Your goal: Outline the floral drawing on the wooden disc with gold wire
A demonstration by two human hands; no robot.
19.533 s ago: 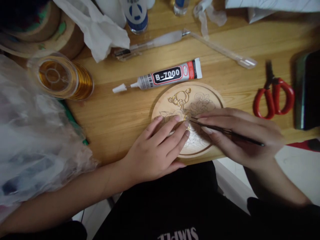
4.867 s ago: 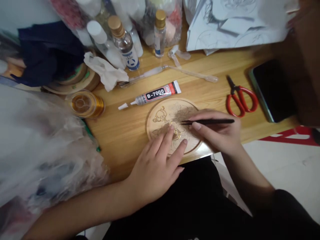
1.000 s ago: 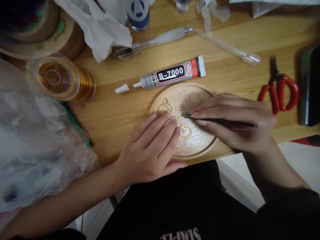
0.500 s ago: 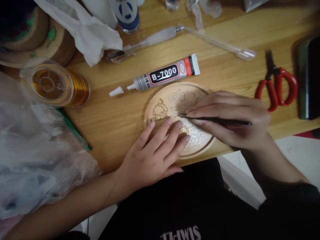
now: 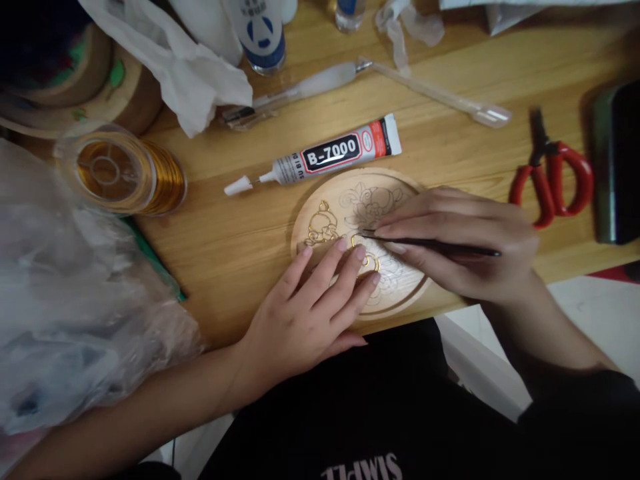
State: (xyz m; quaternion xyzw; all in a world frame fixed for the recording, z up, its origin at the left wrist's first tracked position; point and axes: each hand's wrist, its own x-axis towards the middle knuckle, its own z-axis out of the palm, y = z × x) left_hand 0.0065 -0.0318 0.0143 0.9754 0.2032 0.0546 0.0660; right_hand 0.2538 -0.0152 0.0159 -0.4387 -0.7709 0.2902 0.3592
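A crumpled clear plastic bag [image 5: 75, 287] covers the left side, with a thin green strip [image 5: 157, 260] showing along its edge; behind it are stacked wooden rounds [image 5: 133, 97], and in front of those stands a clear spool [image 5: 167, 177] wound with gold wire; next come a crumpled white tissue [image 5: 185, 73] and, just right of it, a bottle [image 5: 263, 37] with a blue and white label; the left hand [image 5: 297, 317] lies palm down, its fingers [image 5: 325, 271] outstretched and a little apart, resting on the pale wooden disc [image 5: 315, 200] and grasping nothing; a glue tube [image 5: 333, 155] marked B-7000 lies just behind the disc, its white nozzle end pointing left, and farther back is a pen-like tool [image 5: 325, 79]; the disc sits flat on the desk [image 5: 230, 233], near the front edge, with line drawings on its face and gold wire outlines [image 5: 323, 223] laid over part of them; the right hand [image 5: 465, 240] holds a slim dark tool [image 5: 445, 248] pinched between its fingers, the tip beside a gold curve near the middle of the disc, though whether it touches is too small to tell; a clear dropper [image 5: 450, 100] lies behind this hand; farther right are red-handled pliers [image 5: 575, 180], then a dark phone [image 5: 620, 163].
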